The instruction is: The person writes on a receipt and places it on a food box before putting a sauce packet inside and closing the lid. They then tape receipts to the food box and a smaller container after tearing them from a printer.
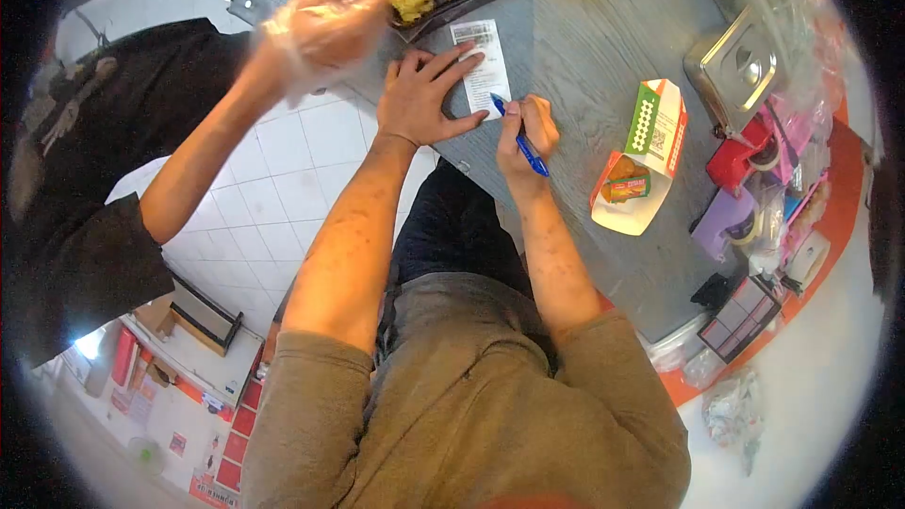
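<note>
A white printed receipt point(482, 66) lies on the grey table point(584, 47). My left hand point(424, 99) rests with fingers spread, its fingertips over the receipt's left edge and its thumb near the lower end. Closed around a blue pen point(528, 149), my right hand point(530, 132) is at the receipt's lower right corner, with the pen's tip on or just above the paper. To the right stands an open red, white and green carton point(650, 137) with fried food and a small green and red packet point(627, 188) inside.
A co-worker's gloved hand point(330, 24), blurred, reaches from the left to a black tray point(434, 14) of fried food at the table's top edge. A metal container lid point(740, 66), tape rolls and plastic wrappings line the right side. Tiled floor point(283, 170) shows at left.
</note>
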